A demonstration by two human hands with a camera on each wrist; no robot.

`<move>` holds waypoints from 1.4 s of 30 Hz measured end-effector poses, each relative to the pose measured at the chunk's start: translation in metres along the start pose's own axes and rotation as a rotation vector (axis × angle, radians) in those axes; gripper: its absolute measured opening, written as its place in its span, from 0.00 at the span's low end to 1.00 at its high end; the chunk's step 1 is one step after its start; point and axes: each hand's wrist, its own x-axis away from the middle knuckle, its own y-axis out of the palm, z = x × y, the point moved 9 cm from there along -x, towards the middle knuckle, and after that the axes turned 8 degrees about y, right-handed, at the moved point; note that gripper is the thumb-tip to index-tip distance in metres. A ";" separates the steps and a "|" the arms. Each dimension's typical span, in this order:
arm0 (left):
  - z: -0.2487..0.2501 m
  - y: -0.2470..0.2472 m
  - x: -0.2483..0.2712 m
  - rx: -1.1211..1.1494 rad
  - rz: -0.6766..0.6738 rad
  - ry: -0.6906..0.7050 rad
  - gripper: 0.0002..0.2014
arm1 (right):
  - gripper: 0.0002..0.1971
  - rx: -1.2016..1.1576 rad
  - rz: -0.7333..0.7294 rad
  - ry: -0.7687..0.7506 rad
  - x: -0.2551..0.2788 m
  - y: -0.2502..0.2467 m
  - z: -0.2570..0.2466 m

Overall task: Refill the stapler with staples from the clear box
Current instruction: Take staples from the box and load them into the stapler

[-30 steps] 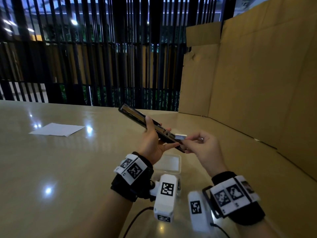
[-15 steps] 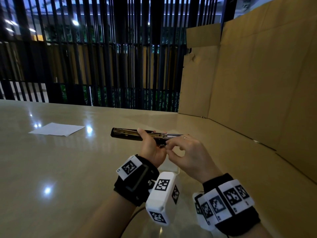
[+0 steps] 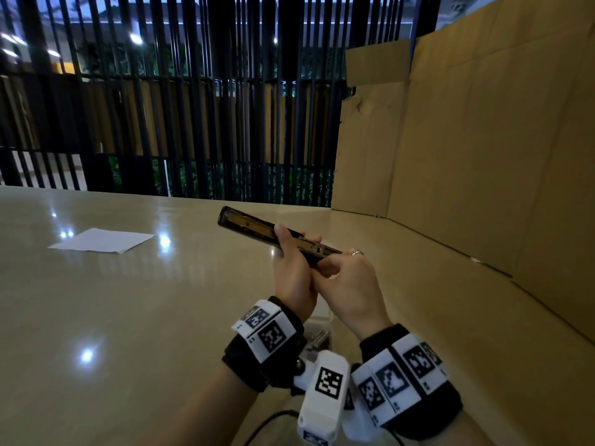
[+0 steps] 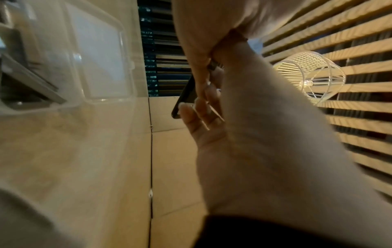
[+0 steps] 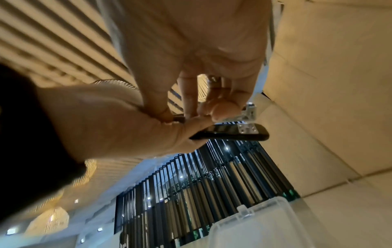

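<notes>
A black stapler (image 3: pixel 254 227), swung open with its metal channel showing, is held in the air over the table with its far end tilted up to the left. My left hand (image 3: pixel 291 268) grips its middle from below, thumb on the upper edge. My right hand (image 3: pixel 346 284) is at the near end, where its thumb and fingertips (image 5: pixel 222 110) pinch the metal rail (image 5: pixel 249 111) of the stapler (image 5: pixel 233 133). Whether a staple strip lies under them is hidden. The clear box (image 3: pixel 320 320) stands open on the table under my hands, mostly hidden by them, and also shows in the left wrist view as the clear box (image 4: pixel 95 58).
A white sheet of paper (image 3: pixel 103 240) lies on the glossy beige table (image 3: pixel 128 317) to the far left. A tall cardboard wall (image 3: pixel 483 156) runs along the right side. Black vertical bars (image 3: pixel 193 107) stand behind the table's far edge.
The stapler has gone from level to tilted, far end up. My right hand has stayed at its near end and closed in against my left hand.
</notes>
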 end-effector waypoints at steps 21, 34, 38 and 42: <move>0.007 0.012 -0.006 0.053 -0.222 -0.059 0.24 | 0.10 0.022 0.141 -0.104 -0.017 -0.050 0.010; 0.005 0.012 -0.003 0.216 -0.145 -0.162 0.25 | 0.10 -0.073 0.134 -0.161 -0.014 -0.048 0.006; 0.004 0.013 -0.003 0.150 -0.171 -0.161 0.25 | 0.11 -0.049 0.147 -0.171 -0.013 -0.046 0.009; 0.005 0.013 -0.004 0.121 -0.190 -0.149 0.25 | 0.11 -0.094 0.150 -0.168 -0.014 -0.048 0.010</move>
